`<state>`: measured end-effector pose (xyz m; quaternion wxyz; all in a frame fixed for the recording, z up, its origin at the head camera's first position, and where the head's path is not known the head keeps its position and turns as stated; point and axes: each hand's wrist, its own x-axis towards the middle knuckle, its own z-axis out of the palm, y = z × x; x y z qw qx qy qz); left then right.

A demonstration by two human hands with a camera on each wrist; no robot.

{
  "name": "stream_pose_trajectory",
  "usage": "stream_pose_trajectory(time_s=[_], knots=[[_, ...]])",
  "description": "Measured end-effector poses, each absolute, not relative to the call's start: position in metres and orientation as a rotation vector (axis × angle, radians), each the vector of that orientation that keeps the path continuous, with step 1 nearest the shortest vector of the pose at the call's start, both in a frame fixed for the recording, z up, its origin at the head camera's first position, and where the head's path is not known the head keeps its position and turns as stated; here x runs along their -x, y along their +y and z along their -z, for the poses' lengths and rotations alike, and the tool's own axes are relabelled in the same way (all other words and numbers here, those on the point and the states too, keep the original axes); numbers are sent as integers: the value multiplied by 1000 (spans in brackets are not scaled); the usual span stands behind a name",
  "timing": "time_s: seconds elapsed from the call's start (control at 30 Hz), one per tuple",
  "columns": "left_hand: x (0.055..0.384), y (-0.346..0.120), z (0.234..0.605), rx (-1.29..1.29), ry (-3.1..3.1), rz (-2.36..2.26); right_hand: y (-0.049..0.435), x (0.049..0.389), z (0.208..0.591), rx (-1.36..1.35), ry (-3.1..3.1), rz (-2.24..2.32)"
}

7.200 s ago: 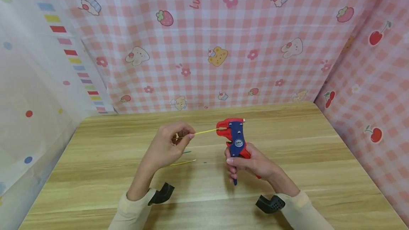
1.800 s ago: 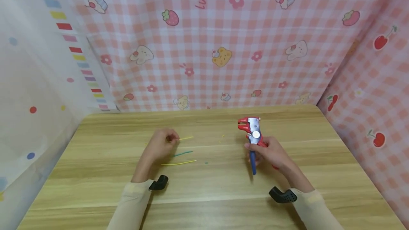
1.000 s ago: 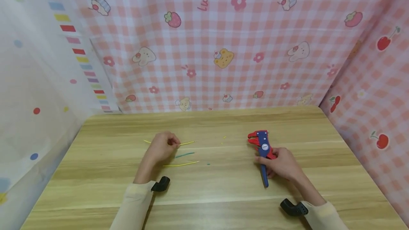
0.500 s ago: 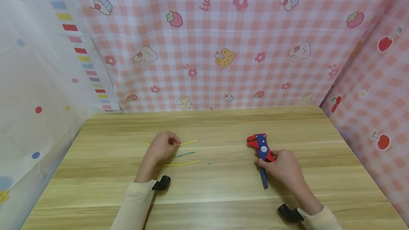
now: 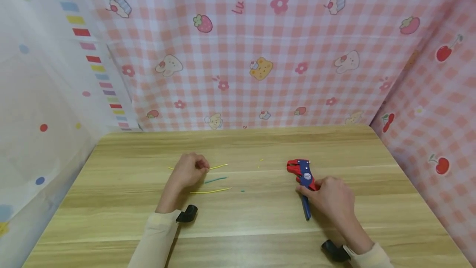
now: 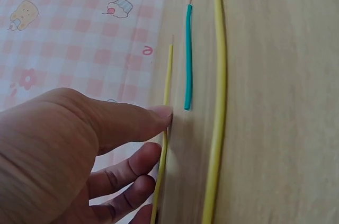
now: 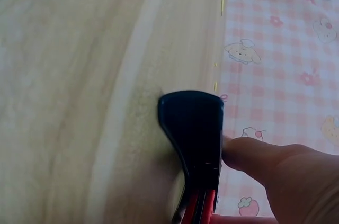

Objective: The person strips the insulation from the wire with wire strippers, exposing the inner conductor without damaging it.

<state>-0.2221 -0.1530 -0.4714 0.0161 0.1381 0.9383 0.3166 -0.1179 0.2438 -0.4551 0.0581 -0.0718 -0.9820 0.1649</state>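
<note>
In the head view my left hand (image 5: 189,171) pinches a thin yellow wire (image 5: 219,166) low over the table. The left wrist view shows the thumb on that wire, its bare tip pointing away. Nearer me lie a short green wire (image 6: 188,57) with a bare copper end and a second yellow wire (image 6: 220,75). On the right side my right hand (image 5: 334,197) holds a red and blue wire stripper (image 5: 306,173), thumb at the handles, close to the tabletop. Its red jaws point left. In the right wrist view a dark handle end (image 7: 190,123) fills the middle.
Small yellow scraps (image 5: 261,160) and a tiny green scrap (image 5: 243,190) lie on the wooden table (image 5: 245,235) between the hands. A pink checked cloth (image 5: 230,53) hangs behind the table, with patterned cloths at both sides.
The left hand has brought the yellow wire from the stripper's jaws down beside the other wires. Yellow scraps now show on the table. The right hand has moved the stripper right and lowered it.
</note>
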Motion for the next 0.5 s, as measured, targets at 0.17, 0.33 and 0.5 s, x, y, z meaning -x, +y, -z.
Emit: stream_pose_trajectory(time_s=[0.17,0.33,0.5], knots=[[222,-155,469,-434,2916,-957,247,124,453,171,-3012,-545],[220,-158,466,-443,2914,-1012,256,129,450,53,-3093,-605],[217,-162,467,-472,2930,-1083,275,133,449,-72,-3123,-676]])
